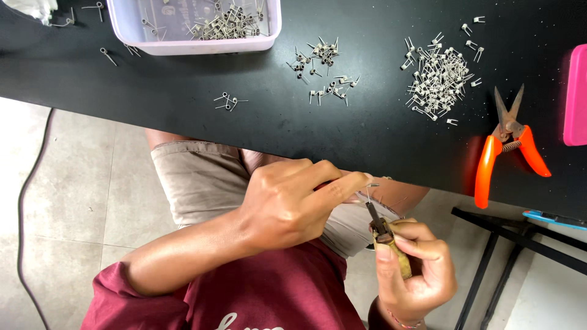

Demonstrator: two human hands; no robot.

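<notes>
Below the edge of the black surface (183, 91), the left hand (293, 201) pinches a small wire spring (371, 186) between thumb and fingertips. The right hand (416, 269) is closed around the worn handle of a slim tool (382, 229), seemingly small pliers, whose tip points up at the spring, just touching it. On the surface lie loose piles of metal springs (437, 76), a pale plastic tub (195, 27) holding more, and orange-handled snips (510, 143) well apart from both hands. A pink object (576, 98) sits at the right edge.
</notes>
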